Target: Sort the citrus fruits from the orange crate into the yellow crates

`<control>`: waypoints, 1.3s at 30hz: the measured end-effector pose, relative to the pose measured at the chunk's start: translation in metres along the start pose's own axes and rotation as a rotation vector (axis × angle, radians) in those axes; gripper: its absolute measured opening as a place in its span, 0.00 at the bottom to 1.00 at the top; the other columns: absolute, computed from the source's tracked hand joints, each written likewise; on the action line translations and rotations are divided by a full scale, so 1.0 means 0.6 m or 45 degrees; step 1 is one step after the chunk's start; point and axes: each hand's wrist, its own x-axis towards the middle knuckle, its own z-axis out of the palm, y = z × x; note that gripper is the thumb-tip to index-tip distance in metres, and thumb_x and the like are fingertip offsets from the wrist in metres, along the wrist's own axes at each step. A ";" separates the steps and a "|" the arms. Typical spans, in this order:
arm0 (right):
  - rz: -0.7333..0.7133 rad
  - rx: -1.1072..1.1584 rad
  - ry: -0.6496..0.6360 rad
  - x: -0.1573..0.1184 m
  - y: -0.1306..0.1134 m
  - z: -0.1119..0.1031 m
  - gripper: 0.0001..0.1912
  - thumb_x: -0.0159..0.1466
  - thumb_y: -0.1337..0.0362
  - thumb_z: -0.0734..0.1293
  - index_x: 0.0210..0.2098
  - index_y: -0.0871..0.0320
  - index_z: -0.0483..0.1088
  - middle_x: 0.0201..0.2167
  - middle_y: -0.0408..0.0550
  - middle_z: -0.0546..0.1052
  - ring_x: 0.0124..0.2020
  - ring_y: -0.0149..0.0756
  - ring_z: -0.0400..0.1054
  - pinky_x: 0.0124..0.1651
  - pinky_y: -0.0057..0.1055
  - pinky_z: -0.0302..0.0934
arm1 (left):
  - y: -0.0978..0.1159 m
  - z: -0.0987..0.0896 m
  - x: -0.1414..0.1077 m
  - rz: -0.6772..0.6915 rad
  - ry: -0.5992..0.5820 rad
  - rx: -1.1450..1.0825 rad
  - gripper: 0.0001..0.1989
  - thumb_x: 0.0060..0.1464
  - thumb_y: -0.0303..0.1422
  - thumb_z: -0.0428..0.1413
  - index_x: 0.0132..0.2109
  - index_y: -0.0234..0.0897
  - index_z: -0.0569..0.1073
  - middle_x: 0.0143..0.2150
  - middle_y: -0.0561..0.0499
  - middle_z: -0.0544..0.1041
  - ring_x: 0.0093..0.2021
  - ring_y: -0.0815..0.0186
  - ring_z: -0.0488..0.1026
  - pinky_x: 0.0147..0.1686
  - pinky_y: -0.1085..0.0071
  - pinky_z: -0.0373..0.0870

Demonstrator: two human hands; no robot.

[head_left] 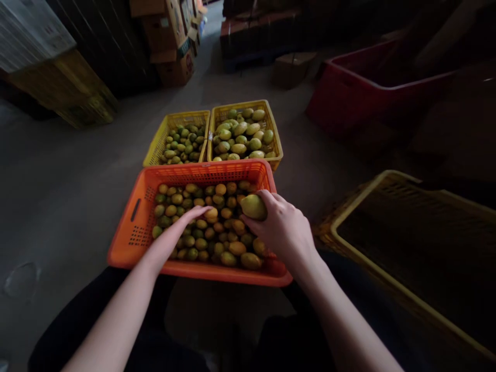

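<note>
An orange plastic crate (pixel 124 232) in front of me holds many lemons (pixel 201 244), from green to orange-yellow. My right hand (pixel 284 225) is closed round a large greenish-yellow lemon (pixel 254 206), held above the crate's right side. Over the middle of the crate, my left hand (pixel 196 213) has its fingertips on a smaller orange-yellow lemon (pixel 211 213); its thumb is hidden. Just beyond stand two yellow crates: the left crate (pixel 155 140) has small greenish lemons, the right crate (pixel 276 135) larger, paler ones.
A yellow crate (pixel 372 194) with a dark interior stands close on my right. Farther back on that side is a big red bin (pixel 333 95). Cardboard boxes (pixel 168 46) are stacked at the back. Yellow crates (pixel 73 82) stand at the left, on the grey floor (pixel 73 181).
</note>
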 end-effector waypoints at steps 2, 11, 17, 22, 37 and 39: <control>-0.034 0.049 0.028 -0.003 -0.012 0.001 0.18 0.56 0.53 0.66 0.43 0.54 0.68 0.38 0.50 0.77 0.32 0.40 0.71 0.28 0.29 0.55 | 0.029 -0.048 -0.045 -0.001 0.009 -0.071 0.23 0.62 0.43 0.42 0.47 0.30 0.73 0.38 0.45 0.77 0.36 0.64 0.72 0.36 0.70 0.70; -0.139 0.742 0.000 -0.016 -0.070 0.025 0.22 0.56 0.48 0.65 0.43 0.56 0.69 0.34 0.50 0.78 0.38 0.43 0.73 0.40 0.35 0.63 | 0.107 -0.112 -0.327 0.304 -0.061 -0.993 0.29 0.58 0.49 0.38 0.51 0.34 0.70 0.44 0.40 0.76 0.42 0.60 0.72 0.39 0.65 0.70; 0.020 1.404 -0.349 -0.022 -0.108 0.062 0.27 0.57 0.47 0.64 0.49 0.59 0.67 0.44 0.51 0.77 0.44 0.41 0.72 0.42 0.33 0.65 | 0.075 -0.043 -0.361 0.283 0.096 -1.399 0.18 0.55 0.47 0.50 0.45 0.41 0.71 0.41 0.46 0.76 0.39 0.64 0.73 0.33 0.71 0.73; 0.088 1.690 -0.470 -0.019 -0.116 0.067 0.28 0.59 0.49 0.62 0.53 0.58 0.62 0.46 0.51 0.75 0.42 0.37 0.72 0.41 0.32 0.65 | 0.087 -0.034 -0.358 0.244 0.064 -1.747 0.11 0.53 0.40 0.56 0.41 0.40 0.72 0.41 0.50 0.76 0.36 0.68 0.74 0.35 0.73 0.74; -0.084 2.108 -0.309 -0.033 -0.138 0.051 0.19 0.45 0.63 0.76 0.35 0.52 0.68 0.33 0.40 0.76 0.32 0.33 0.67 0.36 0.28 0.61 | 0.130 -0.090 -0.444 0.706 0.157 -1.339 0.23 0.39 0.34 0.68 0.45 0.34 0.74 0.46 0.45 0.76 0.46 0.62 0.72 0.43 0.72 0.67; -0.129 2.146 -0.263 -0.035 -0.144 0.053 0.19 0.45 0.62 0.76 0.36 0.52 0.69 0.34 0.40 0.76 0.33 0.33 0.68 0.38 0.29 0.61 | 0.132 -0.095 -0.446 0.800 0.173 -1.311 0.24 0.38 0.33 0.68 0.46 0.34 0.74 0.46 0.45 0.76 0.46 0.61 0.72 0.44 0.72 0.67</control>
